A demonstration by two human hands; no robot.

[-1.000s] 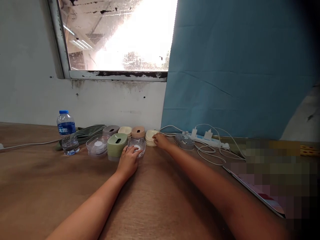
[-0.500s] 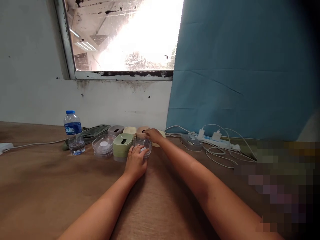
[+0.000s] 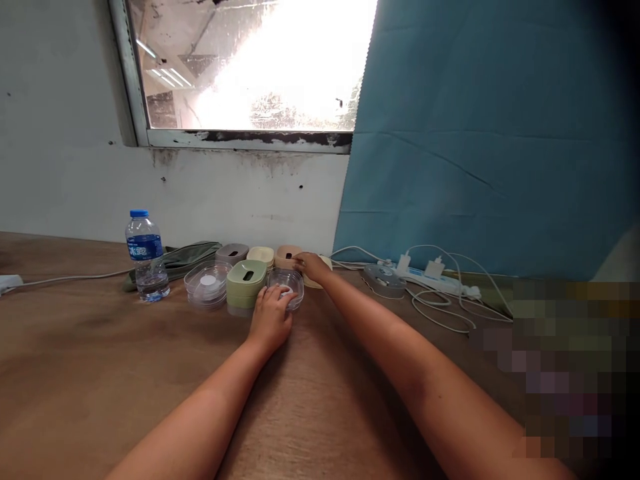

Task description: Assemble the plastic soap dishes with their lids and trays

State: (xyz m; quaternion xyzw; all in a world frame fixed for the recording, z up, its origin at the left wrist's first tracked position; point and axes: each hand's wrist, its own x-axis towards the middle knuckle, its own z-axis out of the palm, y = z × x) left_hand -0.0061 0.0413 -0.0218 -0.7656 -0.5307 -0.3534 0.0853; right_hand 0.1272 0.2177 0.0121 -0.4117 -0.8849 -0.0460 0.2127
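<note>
My left hand (image 3: 271,318) rests with curled fingers on the near rim of a clear plastic container (image 3: 287,287) that stands on the brown table (image 3: 310,400). My right hand (image 3: 311,266) reaches further back and grips the pink lid (image 3: 286,255) in the back row of small lidded boxes. Left of that lid sit a cream box (image 3: 261,255) and a grey box (image 3: 232,253). A green box (image 3: 246,280) stands beside the clear container. Another clear container (image 3: 208,285) lies left of the green one. A cream lid (image 3: 320,275) is partly hidden behind my right hand.
A water bottle (image 3: 145,259) stands at the left with a dark green pouch (image 3: 183,258) behind it. To the right lie a grey device (image 3: 383,279), a power strip (image 3: 425,279) and tangled white cables (image 3: 445,313). Wall, window and a blue curtain (image 3: 475,133) bound the back.
My right hand moved left from the cream lid to the pink lid. My left hand stayed on the clear container. The camera shifted slightly.
</note>
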